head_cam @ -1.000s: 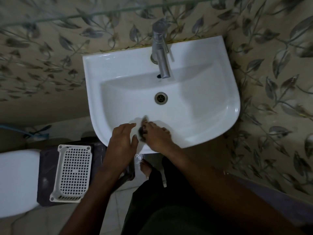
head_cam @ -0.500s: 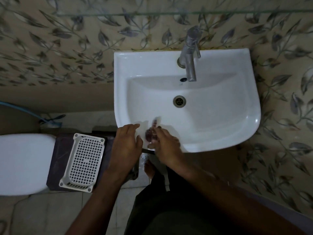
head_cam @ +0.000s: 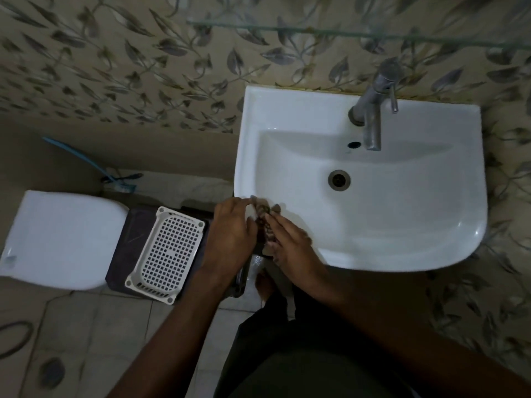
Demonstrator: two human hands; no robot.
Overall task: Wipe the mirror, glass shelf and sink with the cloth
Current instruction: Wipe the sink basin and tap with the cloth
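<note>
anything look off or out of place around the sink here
Nothing is plainly spilled or broken. The white perforated basket lies askew on a dark stand between the toilet and the sink. Both hands, left hand and right hand, work the dark cloth at the near rim.

White sink [head_cam: 431, 225]; leaf-patterned beige wall [head_cam: 129, 67]; white grid basket [head_cam: 166, 254].

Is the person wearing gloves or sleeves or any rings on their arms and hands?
No gloves. The left hand and right hand are bare, and both forearms are uncovered as far as the picture shows, so no sleeves are seen. No watch, bracelet or ring is visible, though the picture is dim and slightly blurred. Dark clothing shows below the arms.
</note>
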